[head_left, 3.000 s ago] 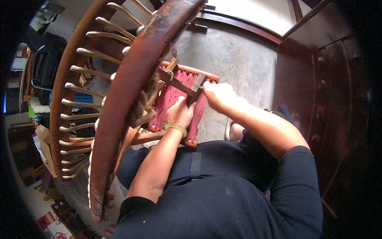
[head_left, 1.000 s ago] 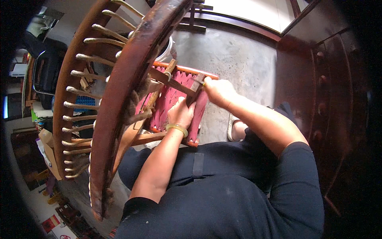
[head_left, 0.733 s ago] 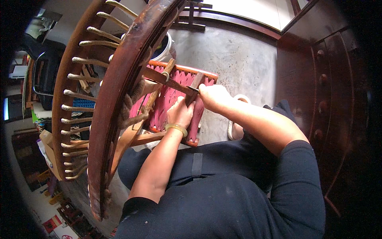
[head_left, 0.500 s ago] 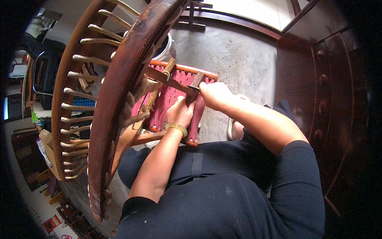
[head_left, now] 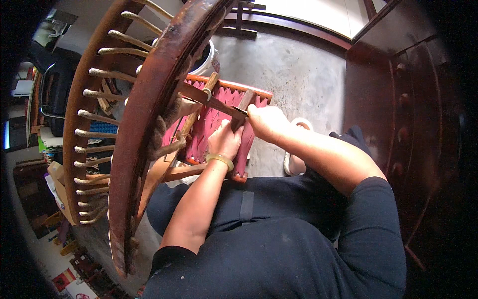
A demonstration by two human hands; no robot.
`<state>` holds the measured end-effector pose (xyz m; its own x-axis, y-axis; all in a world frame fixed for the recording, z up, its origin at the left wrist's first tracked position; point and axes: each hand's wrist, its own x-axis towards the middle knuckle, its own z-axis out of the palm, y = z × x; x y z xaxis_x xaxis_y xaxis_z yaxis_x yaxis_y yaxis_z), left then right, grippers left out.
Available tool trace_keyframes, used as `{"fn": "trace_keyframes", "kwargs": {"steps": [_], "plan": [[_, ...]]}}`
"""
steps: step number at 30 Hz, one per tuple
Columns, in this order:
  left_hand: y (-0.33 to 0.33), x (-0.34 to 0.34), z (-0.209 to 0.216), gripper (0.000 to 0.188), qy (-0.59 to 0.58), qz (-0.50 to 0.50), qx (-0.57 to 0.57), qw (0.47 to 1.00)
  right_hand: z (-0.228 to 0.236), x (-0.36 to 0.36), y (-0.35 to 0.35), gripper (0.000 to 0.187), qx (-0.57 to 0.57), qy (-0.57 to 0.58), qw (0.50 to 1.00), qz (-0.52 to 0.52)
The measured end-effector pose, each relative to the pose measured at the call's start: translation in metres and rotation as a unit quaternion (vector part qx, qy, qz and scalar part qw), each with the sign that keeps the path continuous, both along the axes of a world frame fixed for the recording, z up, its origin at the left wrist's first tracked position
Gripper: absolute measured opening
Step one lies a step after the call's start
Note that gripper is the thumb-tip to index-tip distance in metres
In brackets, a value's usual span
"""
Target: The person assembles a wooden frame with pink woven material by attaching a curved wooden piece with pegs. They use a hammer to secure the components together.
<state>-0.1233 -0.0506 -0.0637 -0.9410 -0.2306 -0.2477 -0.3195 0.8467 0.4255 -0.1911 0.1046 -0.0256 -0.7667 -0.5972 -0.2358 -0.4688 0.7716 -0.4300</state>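
My left hand [head_left: 225, 141] is closed around the lower end of a brown wooden block [head_left: 244, 104], held above a low stool [head_left: 241, 178] with pink woven straps. In my right hand [head_left: 269, 123] is a narrow, dark, blade-like tool [head_left: 240, 110], gripped in a fist; its handle is hidden by the fingers. The tool's tip meets the spot where a flat brown wooden bar [head_left: 219, 103] reaches the block. That bar runs left toward a large curved wooden frame with ropes [head_left: 149, 94]. A tan wooden stick [head_left: 195, 115] leans across the stool's left part.
The roped frame rises close by on my left. Behind the stool stands a white bucket [head_left: 213, 59]. Dark wooden furniture [head_left: 383, 109] lines the right side. A cardboard box [head_left: 60, 187] and other clutter lie at the far left. My light shoe [head_left: 295, 162] rests on the grey floor.
My right hand and the tool have shifted slightly left and down along the block. The roped frame sits a touch farther left. My left hand keeps its grip.
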Motion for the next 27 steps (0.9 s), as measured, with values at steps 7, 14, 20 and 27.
{"fn": "trace_keyframes", "kwargs": {"steps": [7, 14, 20, 27], "plan": [[0.000, 0.000, 0.002, 0.034, 0.011, -0.008, -0.001, 1.000, -0.008, -0.026, 0.009, 0.021, 0.058, 0.023, 0.998, -0.033], [0.001, 0.000, 0.005, 0.037, 0.015, -0.013, -0.008, 1.000, 0.002, -0.046, 0.024, 0.015, 0.027, 0.040, 0.992, -0.120], [-0.002, -0.002, 0.000, 0.036, 0.009, -0.016, -0.011, 1.000, 0.004, -0.013, -0.007, 0.015, 0.038, -0.036, 0.999, -0.007], [0.000, 0.001, 0.004, 0.037, 0.002, -0.004, -0.011, 1.000, 0.002, -0.028, -0.001, 0.017, 0.056, 0.020, 0.998, -0.006]]}}
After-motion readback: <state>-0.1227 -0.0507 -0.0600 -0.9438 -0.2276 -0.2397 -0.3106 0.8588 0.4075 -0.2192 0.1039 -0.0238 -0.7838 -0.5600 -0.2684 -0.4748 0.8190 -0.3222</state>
